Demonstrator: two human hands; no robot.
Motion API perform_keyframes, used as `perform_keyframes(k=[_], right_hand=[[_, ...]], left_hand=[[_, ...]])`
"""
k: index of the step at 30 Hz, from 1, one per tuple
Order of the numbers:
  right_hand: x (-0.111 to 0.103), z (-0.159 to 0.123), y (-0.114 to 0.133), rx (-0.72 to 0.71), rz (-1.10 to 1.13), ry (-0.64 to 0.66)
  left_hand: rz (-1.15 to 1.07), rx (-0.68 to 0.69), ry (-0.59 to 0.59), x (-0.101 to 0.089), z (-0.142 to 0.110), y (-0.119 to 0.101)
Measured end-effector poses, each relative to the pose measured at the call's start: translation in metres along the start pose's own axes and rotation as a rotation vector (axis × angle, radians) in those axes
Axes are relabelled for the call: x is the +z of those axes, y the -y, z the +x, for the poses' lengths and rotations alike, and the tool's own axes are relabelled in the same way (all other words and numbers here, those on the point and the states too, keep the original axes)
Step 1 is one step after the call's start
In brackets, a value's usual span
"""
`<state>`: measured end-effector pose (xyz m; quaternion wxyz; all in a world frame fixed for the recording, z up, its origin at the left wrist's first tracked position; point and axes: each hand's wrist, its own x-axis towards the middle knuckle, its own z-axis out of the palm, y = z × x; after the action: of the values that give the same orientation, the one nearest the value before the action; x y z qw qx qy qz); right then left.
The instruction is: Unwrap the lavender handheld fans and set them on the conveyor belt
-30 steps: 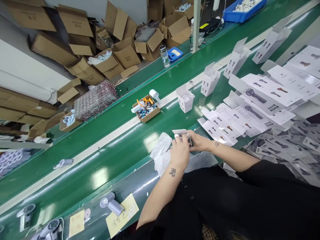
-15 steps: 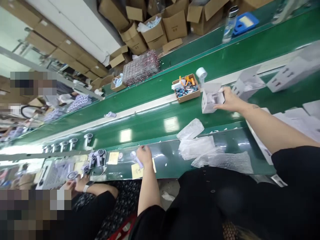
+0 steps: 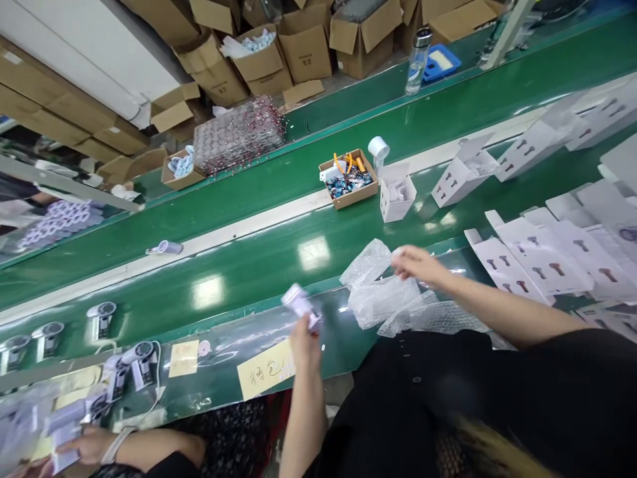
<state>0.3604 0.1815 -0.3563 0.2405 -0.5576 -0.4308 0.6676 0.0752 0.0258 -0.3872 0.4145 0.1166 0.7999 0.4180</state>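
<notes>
My left hand [image 3: 306,345] is closed round the handle of a lavender handheld fan [image 3: 300,302], raised over the front ledge and slightly blurred. Under it lies a yellow paper note [image 3: 263,369] with handwriting. My right hand [image 3: 415,264] has its fingers pinched together at the upper corner of a bubble wrap bag [image 3: 367,262]. More clear bubble wrap bags [image 3: 388,302] lie piled just below it. Beyond my right hand, an open white box [image 3: 397,199] stands upright on the green belt with clear wrapping inside.
A small carton [image 3: 354,192] of parts and orange-handled pliers sits beside a white tape roll [image 3: 379,147]. Printed white boxes [image 3: 532,252] lie at right. Another lavender fan [image 3: 166,247] rests on the divider. At left, a co-worker's hand [image 3: 92,445] is near several fans [image 3: 102,317].
My right hand has let go of the white box, left it standing on the belt, and come down to the bubble wrap. My left hand has lifted the fan off the ledge.
</notes>
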Motion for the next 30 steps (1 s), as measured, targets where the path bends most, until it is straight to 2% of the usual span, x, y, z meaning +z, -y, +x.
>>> perform_keyframes(k=[1,2,3,5,7,9,10,11,13,15,17,20,23,26,30], right_hand=[[0.020,-0.006,-0.009,0.157,0.180,0.156],[0.037,-0.009,-0.017,0.248,0.338,0.256],[0.049,-0.009,-0.021,0.304,0.475,0.305],[0.058,-0.005,-0.024,0.308,0.644,0.266],[0.047,-0.001,-0.020,0.255,0.675,0.143],[0.025,-0.001,-0.014,0.228,0.609,0.067],[0.013,-0.003,-0.013,0.229,0.564,0.059],[0.002,-0.006,-0.012,0.241,0.522,0.068],[-0.015,-0.014,-0.014,0.261,0.485,0.112],[-0.023,-0.023,-0.019,0.251,0.502,0.167],[-0.025,-0.032,-0.025,0.244,0.542,0.224],[-0.022,-0.045,-0.033,0.258,0.595,0.326],[-0.012,-0.054,-0.035,0.298,0.642,0.464],[0.004,-0.055,-0.031,0.298,0.691,0.551],[0.017,-0.051,-0.020,0.244,0.687,0.609]], left_hand=[[-0.045,0.015,0.058,0.027,-0.015,-0.001],[-0.139,0.031,0.188,0.052,-0.031,-0.003],[-0.199,0.047,0.332,0.073,-0.043,-0.006],[-0.108,0.181,0.543,0.098,-0.053,-0.013],[0.180,0.434,0.578,0.101,-0.039,-0.024],[0.590,0.729,0.499,0.093,-0.006,-0.035],[0.804,0.841,0.505,0.088,0.013,-0.039],[0.995,0.919,0.544,0.085,0.032,-0.042],[1.262,0.989,0.686,0.085,0.060,-0.043],[1.356,0.988,0.797,0.091,0.075,-0.042],[1.356,0.968,0.813,0.099,0.080,-0.041],[1.324,0.932,0.739,0.106,0.078,-0.047],[1.249,0.922,0.613,0.108,0.063,-0.062],[0.901,0.804,0.596,0.108,0.033,-0.080],[0.312,0.418,0.692,0.111,-0.011,-0.097]])
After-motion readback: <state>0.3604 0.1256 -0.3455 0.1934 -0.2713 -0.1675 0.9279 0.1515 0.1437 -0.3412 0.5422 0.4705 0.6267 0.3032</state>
